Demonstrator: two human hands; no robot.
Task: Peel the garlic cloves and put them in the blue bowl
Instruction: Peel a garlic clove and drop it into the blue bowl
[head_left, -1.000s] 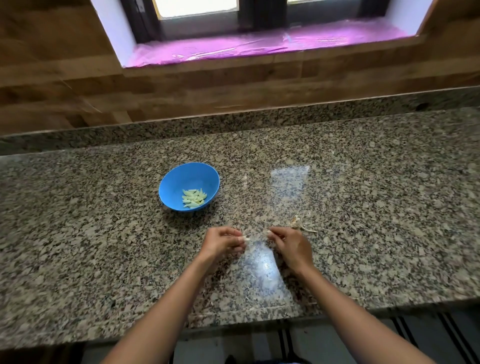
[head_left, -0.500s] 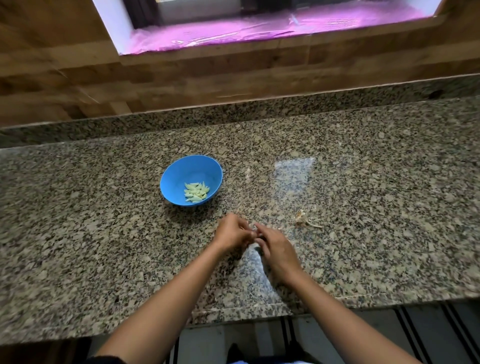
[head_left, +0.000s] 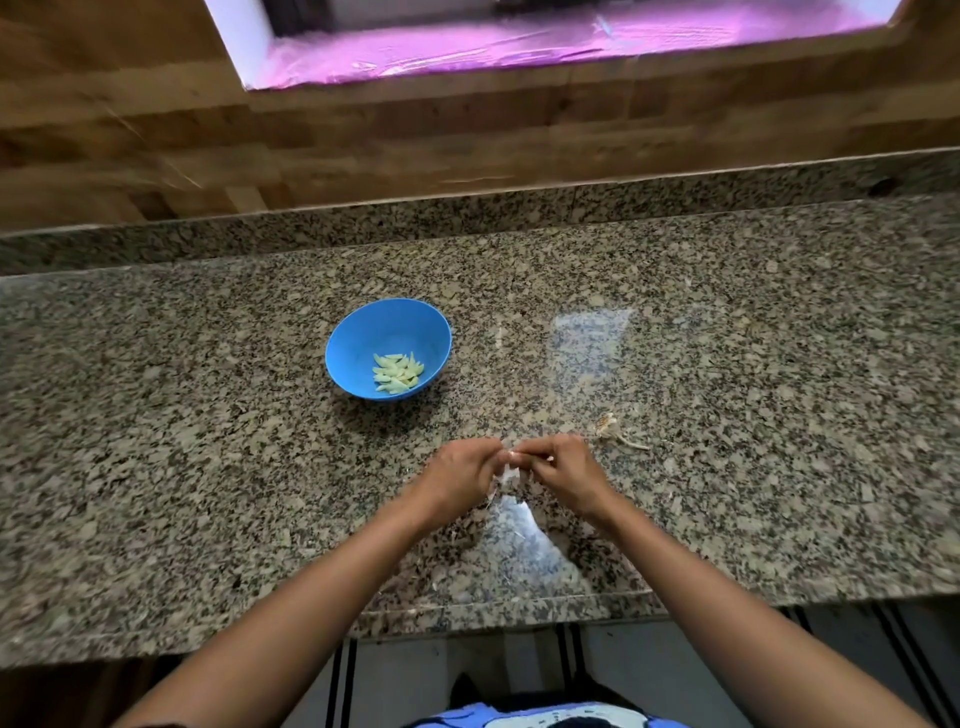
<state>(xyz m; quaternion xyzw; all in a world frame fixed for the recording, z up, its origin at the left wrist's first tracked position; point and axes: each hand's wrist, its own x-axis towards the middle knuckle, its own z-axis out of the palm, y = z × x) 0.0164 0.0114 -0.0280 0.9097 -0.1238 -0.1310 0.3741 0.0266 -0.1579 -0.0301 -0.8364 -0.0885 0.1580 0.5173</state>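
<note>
While both hands (head_left: 511, 470) pinch garlic (head_left: 510, 464), no writing

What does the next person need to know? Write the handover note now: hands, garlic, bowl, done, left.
Left hand and right hand: both pinch one garlic clove between them above the counter; a white skin flap hangs from it.
Blue bowl: on the counter, ahead and to the left of the hands, holding a small pile of peeled cloves.
Garlic stem scrap: on the counter right of the hands.
Done: the cloves in the bowl.
Left: finish peeling this clove and drop it in the bowl. No other unpeeled cloves are visible.
</note>
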